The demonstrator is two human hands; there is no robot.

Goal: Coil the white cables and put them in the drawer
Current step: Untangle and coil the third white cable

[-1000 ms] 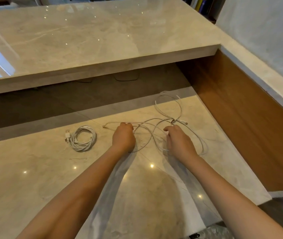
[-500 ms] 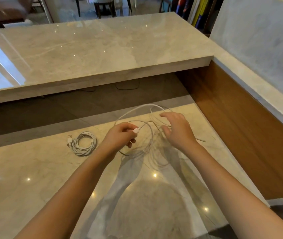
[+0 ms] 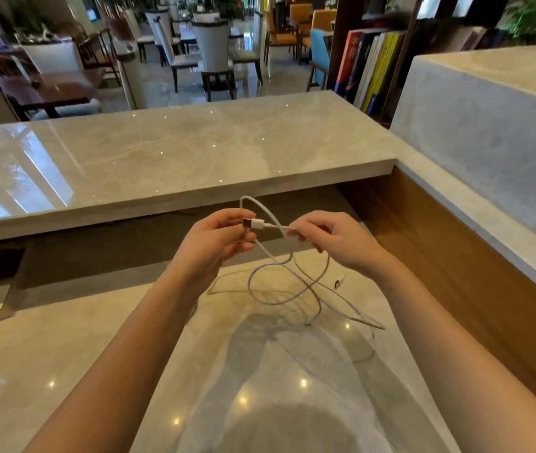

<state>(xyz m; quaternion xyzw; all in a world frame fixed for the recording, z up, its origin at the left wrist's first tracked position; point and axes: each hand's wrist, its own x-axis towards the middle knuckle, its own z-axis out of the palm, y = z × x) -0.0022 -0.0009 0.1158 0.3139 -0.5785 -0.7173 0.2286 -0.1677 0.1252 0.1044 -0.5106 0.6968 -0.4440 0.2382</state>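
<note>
surface: marble desk (image 3: 64,354)
count: one white cable (image 3: 279,289), two hands
plug (image 3: 255,223): tip points 9 o'clock, long axis 9-to-3
left hand (image 3: 214,243): pinching plug
right hand (image 3: 335,240): pinching cable at plug's 3 o'clock (loose loops droop onto desk, 6 o'clock)

Head-worn view, close, forward and downward

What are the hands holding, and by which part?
Both hold one white cable. The left hand pinches it at the USB plug; the right hand pinches the cable just behind that plug. The rest hangs in loose loops to the counter.
</note>
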